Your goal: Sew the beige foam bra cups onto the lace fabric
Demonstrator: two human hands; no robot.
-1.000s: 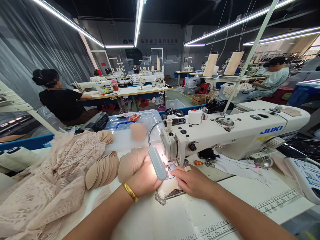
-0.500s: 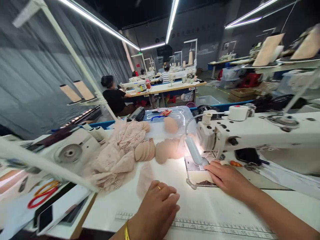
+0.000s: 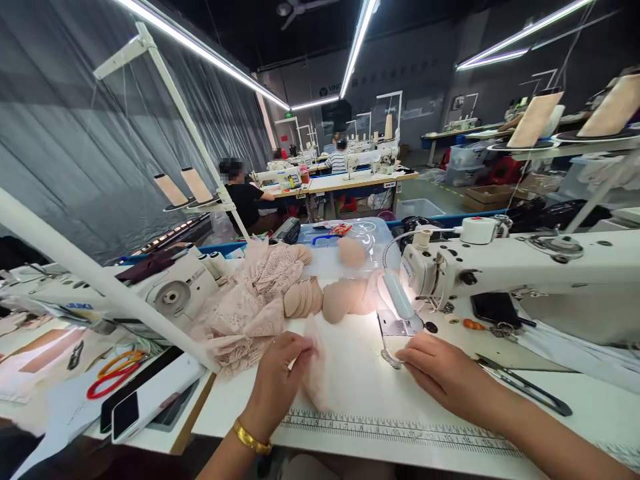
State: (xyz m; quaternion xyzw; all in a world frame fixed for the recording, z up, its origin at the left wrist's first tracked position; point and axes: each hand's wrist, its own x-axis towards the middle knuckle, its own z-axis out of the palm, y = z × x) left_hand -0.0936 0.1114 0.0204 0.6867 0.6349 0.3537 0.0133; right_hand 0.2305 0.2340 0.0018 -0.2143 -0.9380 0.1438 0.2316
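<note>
My left hand (image 3: 283, 373) is closed in a pinch on the upper edge of a sheer pale-pink fabric piece (image 3: 319, 380), which hangs slightly blurred over the white table. At the front edge of the needle plate (image 3: 397, 325) is my right hand (image 3: 440, 367), its fingers curled and pressed together; whatever they may hold is hidden. The white sewing machine (image 3: 500, 263) stands behind that hand, with a small lit lamp (image 3: 399, 293) by its needle area. Left of the lamp lie round beige pads (image 3: 337, 300), a fanned stack of beige pads (image 3: 303, 298) and a heap of pink lace (image 3: 245, 313).
A printed ruler strip (image 3: 400, 430) runs along the table's front. Dark thread snips (image 3: 530, 387) lie beside my right forearm. A clear plastic bin (image 3: 370, 243) stands behind the pads. Red-handled scissors (image 3: 115, 377) and a phone (image 3: 125, 417) are at left. A co-worker (image 3: 245, 200) sits beyond.
My left hand has moved up and left and taken hold of the sheer piece, lifting it off the table. My right hand has drawn back from the needle area. The view has shifted slightly.
</note>
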